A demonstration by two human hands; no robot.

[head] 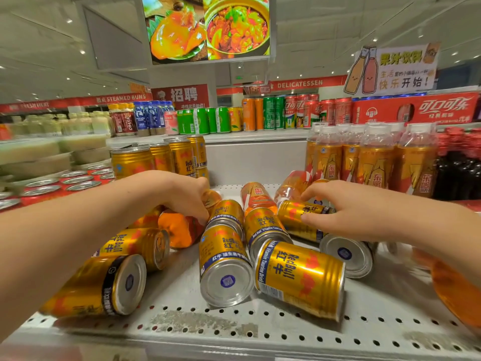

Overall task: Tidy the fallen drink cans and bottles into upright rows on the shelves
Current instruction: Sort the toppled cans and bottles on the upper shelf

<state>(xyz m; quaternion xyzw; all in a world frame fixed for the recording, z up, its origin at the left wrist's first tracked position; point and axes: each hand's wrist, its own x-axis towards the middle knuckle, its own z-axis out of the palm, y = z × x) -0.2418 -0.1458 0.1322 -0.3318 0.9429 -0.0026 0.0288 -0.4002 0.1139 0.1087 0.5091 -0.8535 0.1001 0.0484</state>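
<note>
Several gold Red Bull cans [226, 267] lie fallen on the grey perforated shelf [234, 327], mixed with fallen orange drink bottles [256, 195]. My left hand [186, 195] curls over an orange bottle [179, 231] lying at the left of the pile. My right hand [346, 211] grips a fallen gold can [294, 217] at the right of the pile, thumb on its near side and fingers over the top. Upright gold cans [179, 155] stand in a row at the back left. Upright orange bottles [374, 160] stand at the back right.
Red cans [75, 182] sit on the shelf to the left. Dark bottles with red caps [458, 165] stand at the far right. Another orange bottle [455, 290] lies under my right forearm. A higher shelf behind holds mixed cans and bottles [268, 113].
</note>
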